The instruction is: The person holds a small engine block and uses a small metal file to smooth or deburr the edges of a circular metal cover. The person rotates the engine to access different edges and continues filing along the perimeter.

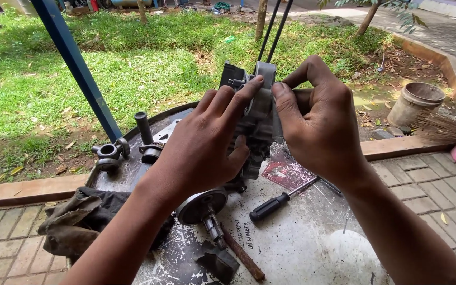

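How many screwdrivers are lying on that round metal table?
1. The black-handled screwdriver lies on the table just below the right hand; others may be hidden under the hands or the rag.

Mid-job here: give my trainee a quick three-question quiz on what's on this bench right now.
1. True or false: both hands grip the grey metal engine part.
2. Which tool lies on the table below the right hand? A) black-handled screwdriver B) hammer C) pliers
3. What lies at the table's left edge, under the left hand's forearm?

Key: 1 true. 2 A, the screwdriver. 3 a crumpled dark rag.
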